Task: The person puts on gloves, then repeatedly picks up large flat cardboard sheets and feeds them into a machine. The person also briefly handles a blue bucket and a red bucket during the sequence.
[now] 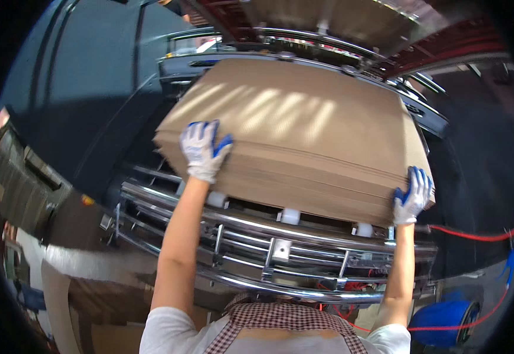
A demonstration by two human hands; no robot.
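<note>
A thick stack of brown corrugated cardboard sheets [279,110] lies before me on a machine's feed bed, striped by light across its top. My left hand [204,148], in a white glove with blue coating, rests against the near edge of the stack toward its left end, fingers over the top. At the near right corner my right hand [413,194], gloved the same way, presses on the stack's edge with fingers up. The fingers of both hands look spread, and neither is closed around a sheet. Their palms are hidden.
Chrome rails [279,230] run between me and the stack, with white rollers [290,216] under its near edge. Dark red machine framing [451,42] rises beyond. A red hose [478,238] and a blue drum [443,323] are at right. Bundled cardboard [18,181] stands left.
</note>
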